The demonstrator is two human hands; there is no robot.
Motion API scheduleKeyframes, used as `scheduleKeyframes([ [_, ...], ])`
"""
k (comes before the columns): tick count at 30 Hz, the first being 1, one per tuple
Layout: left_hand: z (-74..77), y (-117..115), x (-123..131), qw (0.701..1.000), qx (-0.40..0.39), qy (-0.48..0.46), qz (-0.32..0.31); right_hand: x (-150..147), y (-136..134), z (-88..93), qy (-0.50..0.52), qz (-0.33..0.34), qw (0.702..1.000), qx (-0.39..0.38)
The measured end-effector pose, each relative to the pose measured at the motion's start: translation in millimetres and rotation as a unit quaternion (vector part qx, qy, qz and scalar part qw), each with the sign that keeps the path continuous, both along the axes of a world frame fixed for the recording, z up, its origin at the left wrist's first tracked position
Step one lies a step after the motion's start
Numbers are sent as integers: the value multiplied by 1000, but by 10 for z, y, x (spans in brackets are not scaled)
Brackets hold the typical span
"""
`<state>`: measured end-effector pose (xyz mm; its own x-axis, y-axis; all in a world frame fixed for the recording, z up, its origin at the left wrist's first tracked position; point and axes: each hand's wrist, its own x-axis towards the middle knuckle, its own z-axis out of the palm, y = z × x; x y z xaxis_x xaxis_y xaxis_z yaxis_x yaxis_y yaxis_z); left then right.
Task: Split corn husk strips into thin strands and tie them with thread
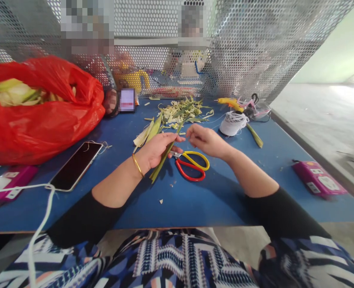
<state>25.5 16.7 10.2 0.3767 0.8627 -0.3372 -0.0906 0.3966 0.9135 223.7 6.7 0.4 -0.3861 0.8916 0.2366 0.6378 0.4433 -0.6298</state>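
My left hand (159, 147), with a gold bangle at the wrist, is closed on a narrow bundle of green corn husk (158, 171) that slants up through the fingers. Just to its right, my right hand (203, 139) has its fingers curled into a pinch; whether a thread is in them is too fine to make out. Below the hands lie scissors (191, 165) with one yellow and one red handle, their blades partly hidden by my left fingers. Loose pale husks (144, 134) rest beyond my left hand. A white thread spool (233, 123) stands to the right.
Husk scraps (184, 111) are heaped at the back of the blue table (221, 208). A red plastic bag (45, 128) of husks and a phone (76, 166) occupy the left. A magenta box (319, 178) sits far right. A perforated metal screen (153, 24) borders the back.
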Motion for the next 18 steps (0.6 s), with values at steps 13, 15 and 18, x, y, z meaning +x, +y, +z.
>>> scheduleKeyframes([
  [13, -163, 83, -47, 992, -99, -3, -82, -345, -218, -101, -199, -13, 975, 98],
  [15, -162, 82, -58, 993, -84, -10, -78, -326, -193, -107, -188, -22, 977, 93],
  [18, -121, 115, -107, 997, -65, -12, -48, -251, -175, -31, -147, -80, 980, 108],
])
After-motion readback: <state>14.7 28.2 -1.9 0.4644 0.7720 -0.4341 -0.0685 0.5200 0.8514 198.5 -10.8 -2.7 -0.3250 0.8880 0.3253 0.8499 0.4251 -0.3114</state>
